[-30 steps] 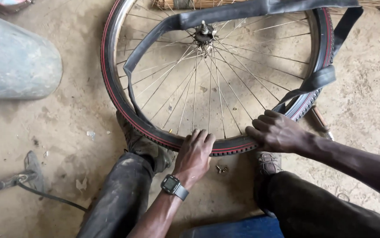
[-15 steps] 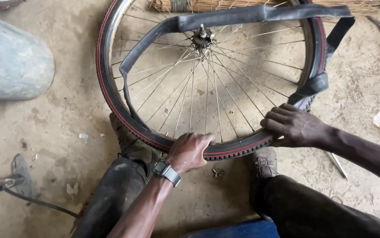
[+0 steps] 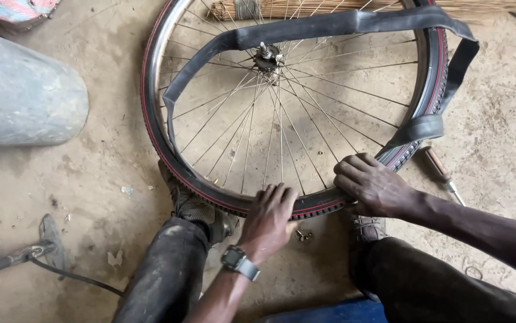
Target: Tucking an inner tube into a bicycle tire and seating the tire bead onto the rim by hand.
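Note:
A spoked bicycle wheel (image 3: 282, 119) with a black, red-striped tyre (image 3: 156, 137) lies flat on the dirt floor in front of me. A limp black inner tube (image 3: 306, 27) is draped across it, partly out of the tyre at the right. My left hand (image 3: 270, 218), with a wristwatch, presses palm-down on the near rim and tyre. My right hand (image 3: 372, 185) grips the tyre edge just to the right of it, fingers curled over the rim. Both hands touch the wheel about a hand's width apart.
A grey rounded concrete block (image 3: 18, 96) lies at the left. A pump foot with hose (image 3: 42, 251) sits at the lower left. A wooden-handled screwdriver (image 3: 440, 170) lies right of the wheel. Bundled straw (image 3: 330, 7) is at the top. My knees (image 3: 168, 269) flank the wheel.
The view has shifted slightly. My left hand has moved up onto the rim and tyre, and my right hand has slid along the tyre edge toward it.

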